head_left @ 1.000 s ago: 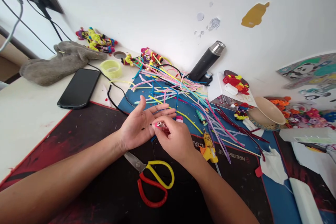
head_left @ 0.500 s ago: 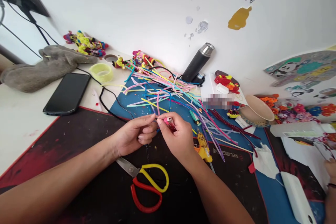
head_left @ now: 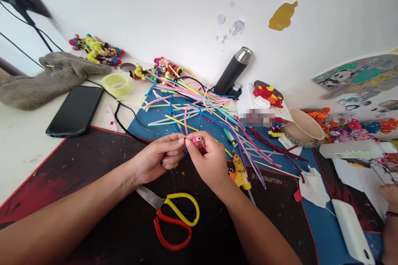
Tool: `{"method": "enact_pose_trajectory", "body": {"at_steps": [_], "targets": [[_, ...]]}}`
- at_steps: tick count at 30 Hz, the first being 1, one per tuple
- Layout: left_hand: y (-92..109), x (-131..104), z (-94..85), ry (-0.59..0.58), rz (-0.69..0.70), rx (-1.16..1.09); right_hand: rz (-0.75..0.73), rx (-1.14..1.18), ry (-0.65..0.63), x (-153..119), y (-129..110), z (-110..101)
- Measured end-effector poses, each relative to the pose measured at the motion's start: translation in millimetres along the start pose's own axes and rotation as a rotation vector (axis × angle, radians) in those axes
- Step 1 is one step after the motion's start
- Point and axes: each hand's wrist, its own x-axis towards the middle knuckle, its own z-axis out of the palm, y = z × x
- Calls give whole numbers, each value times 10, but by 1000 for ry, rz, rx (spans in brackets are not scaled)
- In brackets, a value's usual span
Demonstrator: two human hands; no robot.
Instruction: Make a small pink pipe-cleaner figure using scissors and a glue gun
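In the middle of the head view, my left hand (head_left: 166, 151) and my right hand (head_left: 209, 157) meet at the fingertips. A tiny dark bit shows where the thumbs and index fingers pinch together; it is too small to name. My right hand is also closed around a red lighter (head_left: 201, 145), whose pink and metal end sticks out above the thumb. The left fingers are curled, with thumb and index finger pressed together. Below the hands lie scissors (head_left: 182, 211) with one yellow and one red handle, their blades partly under my left wrist.
Pipe cleaners (head_left: 192, 107) are heaped behind my hands. A yellow glue gun (head_left: 241, 174) lies right of my right hand. A phone (head_left: 76, 109), a yellow coil (head_left: 116, 85) and a black thermos (head_left: 231, 72) stand around. Another person's hand (head_left: 390, 196) is at the right edge.
The view has shifted slightly, moving things a little left and up. My fingertips have drawn closer together, and more of the lighter's red body shows in my right hand.
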Motion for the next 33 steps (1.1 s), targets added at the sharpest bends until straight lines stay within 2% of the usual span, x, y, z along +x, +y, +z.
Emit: {"method": "enact_pose_trajectory", "body": {"at_steps": [8,19,26,33], "targets": [[-1,6,15,92,105,77,24,19,-12,-10,0,-21],[2,4,93,147,197,195,71,46,-26,-38,21,-53],[1,-5,90,152,181,219,116,147,-13,-33,32,-55],[-10,2,69,156,194,238,113,129,-15,-47,40,-59]]}}
